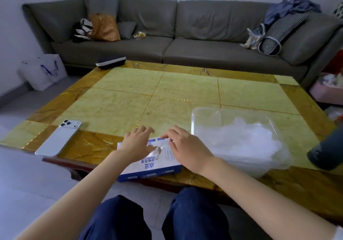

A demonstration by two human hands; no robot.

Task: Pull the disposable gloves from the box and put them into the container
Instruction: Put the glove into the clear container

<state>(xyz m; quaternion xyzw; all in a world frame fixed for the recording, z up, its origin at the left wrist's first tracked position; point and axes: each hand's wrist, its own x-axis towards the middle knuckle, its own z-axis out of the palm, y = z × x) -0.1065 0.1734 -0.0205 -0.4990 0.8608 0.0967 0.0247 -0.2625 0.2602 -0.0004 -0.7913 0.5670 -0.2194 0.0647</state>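
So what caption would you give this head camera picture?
A person's left hand and right hand on the glove box, beside a clear container holding gloves.

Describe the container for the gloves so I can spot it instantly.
Start at the yellow tiled table, near right part. Right of the blue-and-white glove box sits the container. It alone is a clear plastic tub, holding crumpled translucent gloves.

Dark blue trousers [194,217], bare forearms [259,189]

White phone [59,137] on table [185,91]; grey sofa [167,48]
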